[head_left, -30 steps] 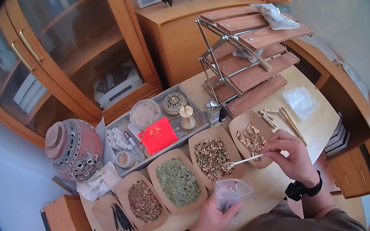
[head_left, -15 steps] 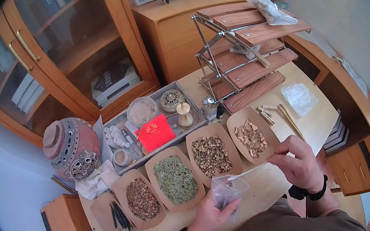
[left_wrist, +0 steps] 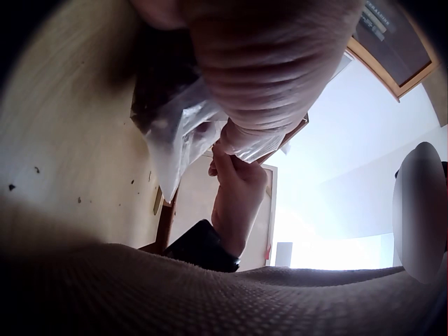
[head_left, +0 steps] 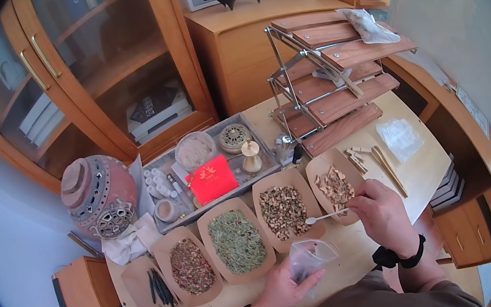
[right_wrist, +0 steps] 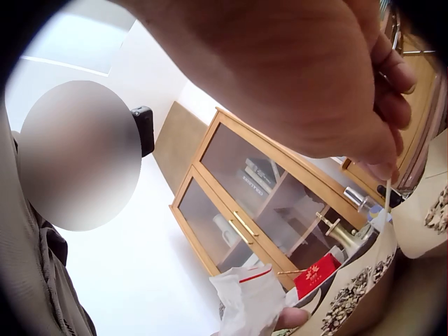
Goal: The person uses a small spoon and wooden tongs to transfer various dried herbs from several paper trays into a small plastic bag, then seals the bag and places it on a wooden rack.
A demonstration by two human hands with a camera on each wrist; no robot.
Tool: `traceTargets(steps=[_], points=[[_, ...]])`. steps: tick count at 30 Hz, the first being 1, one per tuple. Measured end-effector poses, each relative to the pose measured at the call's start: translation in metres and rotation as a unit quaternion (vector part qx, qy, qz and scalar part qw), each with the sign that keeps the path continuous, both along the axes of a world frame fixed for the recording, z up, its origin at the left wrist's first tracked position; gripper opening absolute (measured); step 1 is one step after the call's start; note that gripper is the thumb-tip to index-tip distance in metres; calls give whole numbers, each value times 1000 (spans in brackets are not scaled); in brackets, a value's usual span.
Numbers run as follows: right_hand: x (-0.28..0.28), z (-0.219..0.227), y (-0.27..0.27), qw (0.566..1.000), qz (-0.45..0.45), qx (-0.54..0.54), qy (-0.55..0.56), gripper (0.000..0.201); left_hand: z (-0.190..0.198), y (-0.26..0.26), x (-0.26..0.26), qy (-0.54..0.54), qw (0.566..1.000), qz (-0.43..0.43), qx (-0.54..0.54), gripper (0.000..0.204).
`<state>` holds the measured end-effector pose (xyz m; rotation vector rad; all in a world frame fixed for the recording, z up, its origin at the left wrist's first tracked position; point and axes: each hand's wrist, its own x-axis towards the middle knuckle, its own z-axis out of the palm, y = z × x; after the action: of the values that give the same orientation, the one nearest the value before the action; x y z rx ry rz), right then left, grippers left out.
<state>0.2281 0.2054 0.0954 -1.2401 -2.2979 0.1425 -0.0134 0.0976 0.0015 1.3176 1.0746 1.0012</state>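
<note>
My left hand holds a small clear zip bag upright by its lower part near the table's front edge; the bag also shows in both wrist views. My right hand pinches the handle of a small white spoon. The spoon's bowl hovers over the right edge of the paper tray of brown dried pieces. Beside it to the right lies a tray of pale bark chips.
Further paper trays hold green herbs, reddish mix and dark pods. Behind them are a grey tray with a red packet, a clay burner, a tiered wooden rack and plastic bags.
The spoon went from the brown-pieces tray to the bag's mouth, and now it is back over that tray's right edge. The left hand keeps the bag in place.
</note>
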Motion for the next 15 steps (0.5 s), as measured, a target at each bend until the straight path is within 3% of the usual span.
traceTargets(steps=[9, 15], points=[[-31, -22, 16, 998, 2, 10, -62, 6, 1, 1, 0, 33, 999, 7, 28, 57], [-54, -37, 29, 1000, -2, -12, 4, 4, 2, 0, -2, 35, 999, -2, -2, 57]])
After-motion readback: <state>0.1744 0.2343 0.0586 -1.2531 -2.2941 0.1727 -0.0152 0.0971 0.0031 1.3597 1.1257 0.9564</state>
